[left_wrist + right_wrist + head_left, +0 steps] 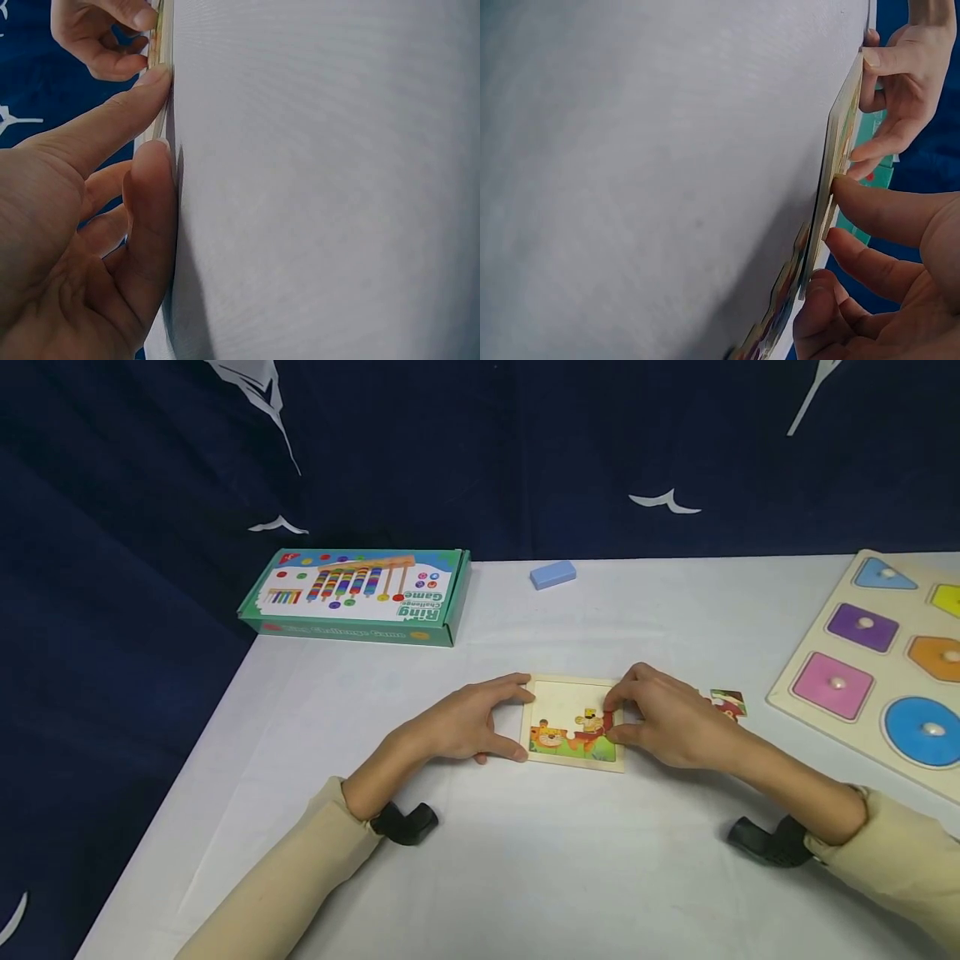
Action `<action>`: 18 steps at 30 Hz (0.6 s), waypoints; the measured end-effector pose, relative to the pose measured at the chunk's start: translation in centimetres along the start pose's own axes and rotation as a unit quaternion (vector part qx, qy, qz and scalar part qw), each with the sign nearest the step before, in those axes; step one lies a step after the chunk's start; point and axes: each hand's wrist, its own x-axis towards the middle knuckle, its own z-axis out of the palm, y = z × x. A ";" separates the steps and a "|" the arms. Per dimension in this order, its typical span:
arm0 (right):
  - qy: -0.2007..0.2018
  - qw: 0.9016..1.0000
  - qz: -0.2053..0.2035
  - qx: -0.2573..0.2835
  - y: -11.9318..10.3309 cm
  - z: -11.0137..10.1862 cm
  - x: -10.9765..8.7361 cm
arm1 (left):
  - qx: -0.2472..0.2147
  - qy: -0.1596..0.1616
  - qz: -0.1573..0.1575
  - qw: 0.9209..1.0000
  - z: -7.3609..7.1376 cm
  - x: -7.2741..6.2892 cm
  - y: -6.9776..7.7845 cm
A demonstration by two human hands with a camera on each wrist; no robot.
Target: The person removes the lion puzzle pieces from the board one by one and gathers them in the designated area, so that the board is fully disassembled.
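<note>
A small wooden puzzle tray (573,764) lies on the table between both hands. Tiger-picture pieces (551,737) fill its lower part, and bare wood shows in its upper left. My left hand (468,720) holds the tray's left side, thumb at the near corner and a finger at the far one. At the right side, my right hand (675,718) pinches a reddish puzzle piece (608,722) between thumb and fingers, low over the tray; the fingers partly cover it. Loose puzzle pieces (730,702) lie just beyond the right hand, partly hidden by it.
A green ring game box (352,597) sits at the back left, with a blue block (552,575) to its right. On the right lies a large shape board (813,647) with knobbed pieces. A dark blue curtain (465,460) hangs behind the white table (525,877).
</note>
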 end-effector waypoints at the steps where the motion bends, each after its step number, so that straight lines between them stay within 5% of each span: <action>1: 0.001 1.000 0.000 0.001 0.0 0.0 0.0 | -0.001 0.000 0.001 1.000 0.0 0.0 0.0; 18: 0.023 1.000 -0.012 0.009 -0.1 0.0 -0.5 | -0.007 0.001 0.003 1.000 0.0 -0.1 -0.1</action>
